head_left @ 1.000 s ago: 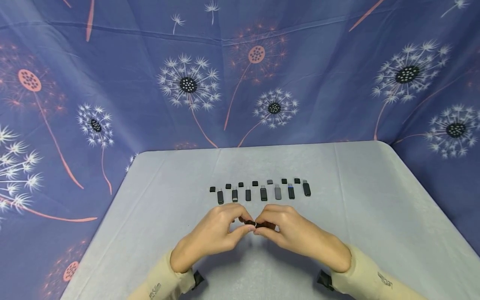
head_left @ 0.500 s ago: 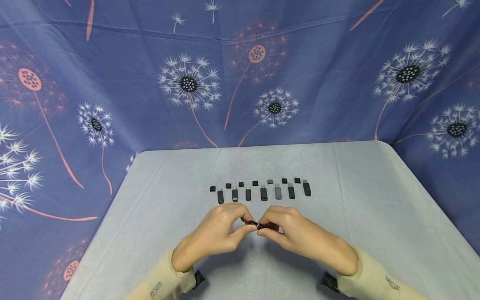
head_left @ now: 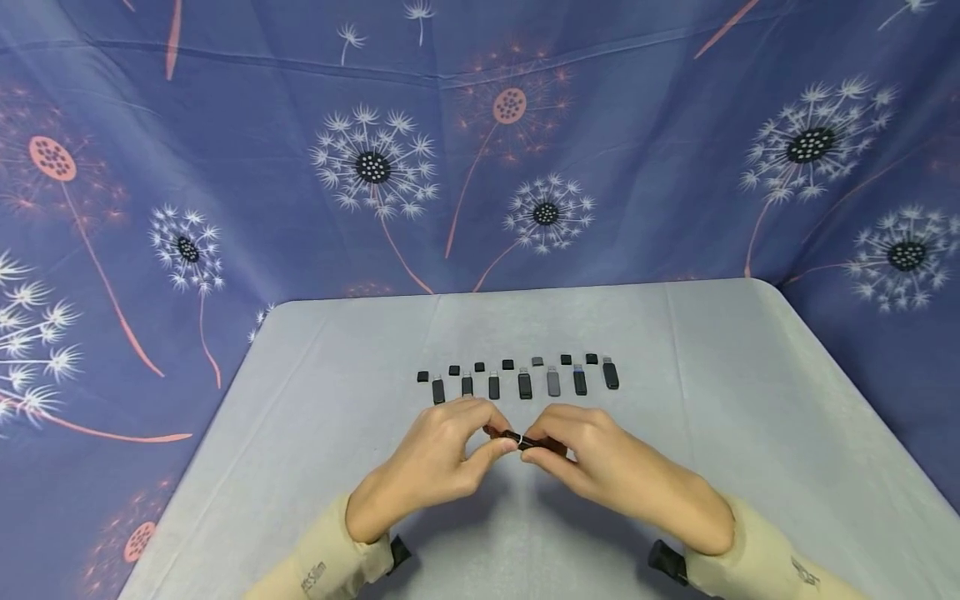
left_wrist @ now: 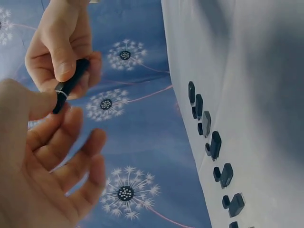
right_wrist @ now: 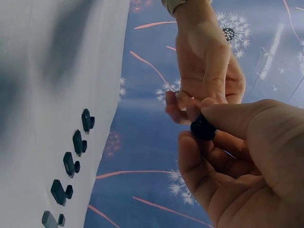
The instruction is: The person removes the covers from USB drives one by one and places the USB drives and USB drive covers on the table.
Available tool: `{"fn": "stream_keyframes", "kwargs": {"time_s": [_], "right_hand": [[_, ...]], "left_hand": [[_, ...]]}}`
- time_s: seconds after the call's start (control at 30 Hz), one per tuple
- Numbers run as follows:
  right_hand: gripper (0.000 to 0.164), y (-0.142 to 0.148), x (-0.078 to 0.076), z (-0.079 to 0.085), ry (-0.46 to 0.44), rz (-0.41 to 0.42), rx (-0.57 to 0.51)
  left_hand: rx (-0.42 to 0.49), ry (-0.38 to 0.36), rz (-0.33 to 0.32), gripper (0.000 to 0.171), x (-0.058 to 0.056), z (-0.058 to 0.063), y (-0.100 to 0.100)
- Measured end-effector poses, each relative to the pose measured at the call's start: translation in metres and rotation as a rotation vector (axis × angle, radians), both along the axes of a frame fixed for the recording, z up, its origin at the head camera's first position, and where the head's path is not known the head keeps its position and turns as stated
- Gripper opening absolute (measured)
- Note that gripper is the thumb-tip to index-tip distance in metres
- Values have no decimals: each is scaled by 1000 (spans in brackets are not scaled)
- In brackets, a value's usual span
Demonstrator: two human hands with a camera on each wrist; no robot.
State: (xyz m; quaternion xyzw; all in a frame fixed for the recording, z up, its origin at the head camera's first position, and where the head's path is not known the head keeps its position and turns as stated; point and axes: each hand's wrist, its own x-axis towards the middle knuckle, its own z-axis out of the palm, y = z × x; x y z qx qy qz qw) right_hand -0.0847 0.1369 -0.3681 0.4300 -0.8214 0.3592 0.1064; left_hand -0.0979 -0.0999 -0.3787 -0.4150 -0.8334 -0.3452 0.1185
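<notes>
Close together above the table's near middle, my left hand [head_left: 442, 454] and right hand [head_left: 611, 458] pinch the two ends of one black USB stick [left_wrist: 76, 78]. The left thumb and fingers grip its short end [left_wrist: 60, 102], likely the cap; the right thumb and fingers hold the longer body. A thin pale band shows between the two parts in the left wrist view. In the right wrist view the stick's dark end [right_wrist: 203, 128] sticks out between thumb and fingers. The other left fingers are spread loosely. Fingertips partly cover the stick.
Beyond the hands lies a row of several uncapped USB sticks [head_left: 525, 385], mostly black, one grey [head_left: 553, 382]. Behind them is a row of small loose caps [head_left: 508, 364]. The light grey table [head_left: 337, 350] ends at a blue dandelion-print cloth [head_left: 450, 225].
Both hands have shifted slightly right and away from the body, the stick between them. The right hand moved a little more. The row of sticks and caps lies unchanged.
</notes>
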Motion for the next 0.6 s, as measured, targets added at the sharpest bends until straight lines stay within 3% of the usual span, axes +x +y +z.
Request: {"fn": "stream_keyframes", "kwargs": {"time_s": [0.2, 0.33, 0.6], "right_hand": [[8, -3, 1, 0, -50, -5, 32], [11, -6, 2, -2, -58, 3, 46], [17, -5, 4, -1, -63, 27, 41]], "left_hand": [[-47, 33, -46, 11, 0, -1, 3], [-64, 80, -17, 13, 2, 0, 3], [-57, 29, 13, 16, 7, 2, 3]]}}
